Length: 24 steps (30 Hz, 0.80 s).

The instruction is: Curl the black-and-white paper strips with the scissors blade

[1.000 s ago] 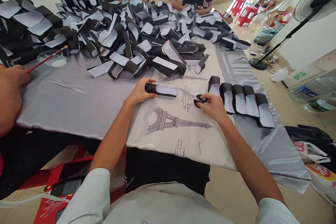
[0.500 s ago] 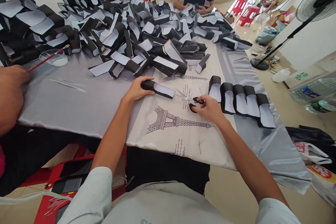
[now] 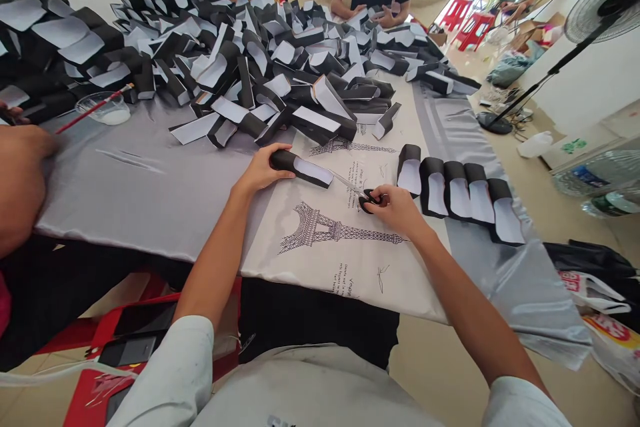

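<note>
in hand: the closed tips of the steel scissors with black loop handles rest against the white end of a folded black card piece with a white paper face.

left hand: wrapped around the black end of the piece, pinching it firmly between thumb and fingers.

right hand: fingers sit through the black loops, which are pressed together, so the blades lie shut.

where the piece is: held over the upper part of the cream satin cloth printed with eiffel towers, just above the larger tower drawing. whether it touches the cloth cannot be told.

since the earlier frame: the blades, spread before, are now closed, and the piece lies at a steeper slant, with its white end lower.

nearby: a row of five black-and-white folded pieces stands just right of the right hand, on the cream and grey cloth.

beyond: a large heap of black-and-white folded pieces fills the far side of the table.

left edge: another person's hand lies on the grey satin cloth, near a clear bowl of white liquid holding a red-handled brush.
</note>
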{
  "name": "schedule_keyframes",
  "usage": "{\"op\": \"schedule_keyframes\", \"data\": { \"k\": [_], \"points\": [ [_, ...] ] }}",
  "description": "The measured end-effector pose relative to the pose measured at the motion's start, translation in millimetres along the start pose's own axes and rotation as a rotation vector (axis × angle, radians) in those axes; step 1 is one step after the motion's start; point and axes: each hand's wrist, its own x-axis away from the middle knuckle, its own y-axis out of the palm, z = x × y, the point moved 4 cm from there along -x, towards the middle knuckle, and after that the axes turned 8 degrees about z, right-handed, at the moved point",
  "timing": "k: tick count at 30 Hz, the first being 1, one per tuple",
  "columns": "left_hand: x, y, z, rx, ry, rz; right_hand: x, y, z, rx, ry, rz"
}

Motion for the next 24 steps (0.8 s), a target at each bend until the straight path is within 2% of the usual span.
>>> {"op": "schedule_keyframes", "data": {
  "k": [8,17,24],
  "points": [
    [0.1,0.1,1.8,-0.017,-0.023,-0.008,3.3,-0.3,-8.4,0.002,-0.015,-0.009],
    [-0.5,0.7,1.6,0.006,-0.026,-0.011,0.4,0.5,-6.4,0.005,-0.066,-0.024],
    [-2.4,0.6,-3.3,0.035,-0.013,0.007,0.4,0.2,-1.7,-0.027,0.024,-0.022]
  ]
}}
